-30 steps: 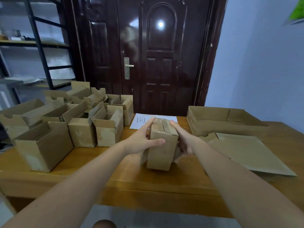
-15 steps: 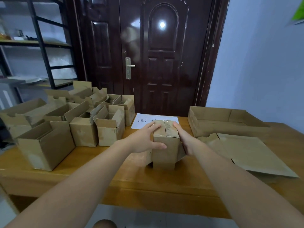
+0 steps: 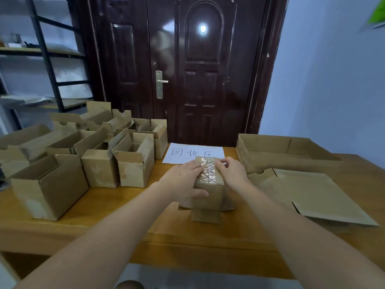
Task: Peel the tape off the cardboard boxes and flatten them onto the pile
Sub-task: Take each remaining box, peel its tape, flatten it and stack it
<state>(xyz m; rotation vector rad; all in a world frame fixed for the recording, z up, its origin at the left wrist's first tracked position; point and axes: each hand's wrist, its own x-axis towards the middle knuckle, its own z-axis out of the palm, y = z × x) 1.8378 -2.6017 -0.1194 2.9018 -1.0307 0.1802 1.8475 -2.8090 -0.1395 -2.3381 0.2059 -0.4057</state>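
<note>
A small taped cardboard box (image 3: 208, 197) stands on the wooden table (image 3: 104, 215) in front of me, its bottom flaps splayed out on the tabletop. Clear tape (image 3: 210, 171) runs along its top seam. My left hand (image 3: 183, 182) holds the box's left side, fingers across the top and thumb on the front face. My right hand (image 3: 231, 170) sits on the top right edge, its fingertips curled at the far end of the tape. A pile of flattened cardboard (image 3: 316, 195) lies to the right.
Several open cardboard boxes (image 3: 100, 155) crowd the left half of the table. A white paper sign (image 3: 193, 152) with handwriting lies behind the taped box. A shallow open carton (image 3: 281, 151) sits at the back right. A dark door and a metal shelf stand beyond.
The box has been set down upright on the table with its taped top facing up. My right hand moved from the box's side to the far end of the tape.
</note>
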